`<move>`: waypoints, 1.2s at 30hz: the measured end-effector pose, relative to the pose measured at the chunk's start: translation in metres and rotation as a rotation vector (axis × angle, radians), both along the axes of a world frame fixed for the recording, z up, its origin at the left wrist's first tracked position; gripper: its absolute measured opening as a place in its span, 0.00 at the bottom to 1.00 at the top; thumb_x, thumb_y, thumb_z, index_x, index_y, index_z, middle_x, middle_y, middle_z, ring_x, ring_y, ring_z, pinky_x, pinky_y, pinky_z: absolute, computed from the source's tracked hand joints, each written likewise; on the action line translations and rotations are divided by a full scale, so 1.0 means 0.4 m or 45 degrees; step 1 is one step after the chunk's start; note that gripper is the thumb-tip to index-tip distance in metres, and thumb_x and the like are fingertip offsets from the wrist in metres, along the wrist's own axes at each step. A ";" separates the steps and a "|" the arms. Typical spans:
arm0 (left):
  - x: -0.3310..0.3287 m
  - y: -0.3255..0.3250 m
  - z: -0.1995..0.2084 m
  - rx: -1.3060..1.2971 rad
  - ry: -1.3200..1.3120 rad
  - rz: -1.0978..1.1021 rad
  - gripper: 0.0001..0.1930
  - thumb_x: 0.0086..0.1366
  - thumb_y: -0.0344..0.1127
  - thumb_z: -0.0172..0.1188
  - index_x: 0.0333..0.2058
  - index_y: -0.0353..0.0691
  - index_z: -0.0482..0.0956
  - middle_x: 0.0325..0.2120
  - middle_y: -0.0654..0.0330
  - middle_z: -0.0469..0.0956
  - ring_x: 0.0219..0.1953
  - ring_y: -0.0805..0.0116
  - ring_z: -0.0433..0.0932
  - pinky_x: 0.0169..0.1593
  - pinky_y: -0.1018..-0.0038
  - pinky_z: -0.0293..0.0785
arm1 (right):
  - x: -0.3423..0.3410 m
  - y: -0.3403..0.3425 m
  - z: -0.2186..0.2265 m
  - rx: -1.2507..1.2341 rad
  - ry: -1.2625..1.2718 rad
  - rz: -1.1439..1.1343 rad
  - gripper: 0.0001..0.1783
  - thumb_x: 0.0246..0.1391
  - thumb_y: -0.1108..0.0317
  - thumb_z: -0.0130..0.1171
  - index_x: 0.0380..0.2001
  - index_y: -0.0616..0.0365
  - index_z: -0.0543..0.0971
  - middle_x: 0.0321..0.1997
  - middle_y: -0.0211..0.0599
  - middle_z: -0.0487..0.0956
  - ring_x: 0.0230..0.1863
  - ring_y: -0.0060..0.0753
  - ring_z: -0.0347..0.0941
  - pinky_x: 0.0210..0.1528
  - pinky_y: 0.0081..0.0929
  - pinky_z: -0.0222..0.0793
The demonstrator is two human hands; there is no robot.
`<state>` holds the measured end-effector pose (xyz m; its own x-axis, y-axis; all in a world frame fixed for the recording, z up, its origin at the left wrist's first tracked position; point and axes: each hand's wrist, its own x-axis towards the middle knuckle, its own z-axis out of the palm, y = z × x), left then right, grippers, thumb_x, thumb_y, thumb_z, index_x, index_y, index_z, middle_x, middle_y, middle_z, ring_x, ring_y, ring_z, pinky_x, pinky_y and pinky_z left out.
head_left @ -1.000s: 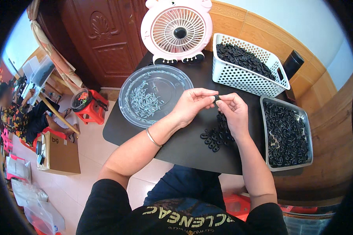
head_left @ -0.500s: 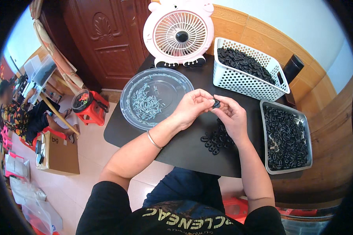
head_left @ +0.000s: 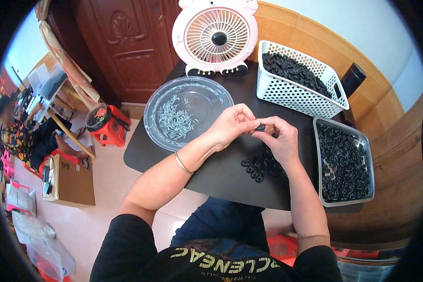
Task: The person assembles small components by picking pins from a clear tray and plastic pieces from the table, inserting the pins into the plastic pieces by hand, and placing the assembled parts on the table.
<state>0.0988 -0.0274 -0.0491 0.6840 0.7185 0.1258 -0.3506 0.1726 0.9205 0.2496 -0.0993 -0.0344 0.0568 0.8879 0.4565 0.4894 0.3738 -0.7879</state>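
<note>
Above the dark table, my two hands meet over a small black plastic piece [head_left: 261, 127]. My right hand [head_left: 281, 139] pinches it between thumb and fingers. The fingertips of my left hand [head_left: 231, 127] are pressed together at its left edge; whatever they hold is too small to make out. Below my right hand lies a loose pile of black plastic pieces with oval holes [head_left: 254, 170], partly covered by that hand. To the left of my left hand, a round clear plastic dish [head_left: 211, 94] holds many small pale blue-green pins [head_left: 174, 120].
A white perforated basket [head_left: 291, 101] of black pieces stands at the back right, beside a black cylinder [head_left: 353, 80]. A grey tray [head_left: 325, 188] of black pieces is at the right. A pink fan [head_left: 216, 40] stands behind the dish. Far left, a person [head_left: 21, 134] sits near a cardboard box [head_left: 73, 183].
The black piece has turned between my fingertips and shows less of its face. My right hand has shifted slightly right. The view has shifted a little.
</note>
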 end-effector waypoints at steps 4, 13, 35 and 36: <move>-0.003 0.002 0.005 -0.023 0.023 -0.022 0.07 0.55 0.27 0.58 0.26 0.39 0.67 0.21 0.66 0.71 0.23 0.81 0.70 0.26 0.85 0.68 | -0.009 -0.007 0.007 0.010 -0.038 -0.053 0.14 0.32 0.74 0.67 0.29 0.56 0.78 0.18 0.25 0.71 0.19 0.13 0.65 0.22 0.13 0.63; -0.004 -0.006 0.012 -0.122 -0.072 -0.002 0.07 0.55 0.25 0.57 0.29 0.39 0.67 0.23 0.63 0.73 0.25 0.79 0.71 0.30 0.84 0.69 | -0.024 -0.003 -0.001 0.004 0.154 -0.057 0.15 0.35 0.74 0.67 0.32 0.57 0.78 0.19 0.23 0.71 0.19 0.11 0.62 0.22 0.12 0.62; -0.006 0.007 0.004 -0.110 -0.032 -0.023 0.06 0.55 0.26 0.58 0.30 0.40 0.70 0.24 0.66 0.74 0.27 0.80 0.72 0.31 0.85 0.69 | -0.005 0.000 -0.008 -0.019 0.059 -0.015 0.14 0.38 0.76 0.63 0.33 0.59 0.77 0.25 0.30 0.76 0.25 0.17 0.72 0.29 0.16 0.69; -0.007 0.010 0.002 -0.090 -0.030 -0.035 0.06 0.55 0.26 0.58 0.30 0.40 0.70 0.24 0.65 0.74 0.27 0.80 0.72 0.31 0.85 0.69 | -0.004 0.003 -0.009 -0.022 0.078 -0.007 0.13 0.38 0.76 0.63 0.32 0.60 0.77 0.26 0.31 0.77 0.26 0.17 0.72 0.29 0.15 0.69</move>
<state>0.0959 -0.0233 -0.0481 0.7012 0.7071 0.0916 -0.3664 0.2471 0.8971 0.2479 -0.0983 -0.0378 0.0890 0.8951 0.4370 0.4422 0.3576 -0.8225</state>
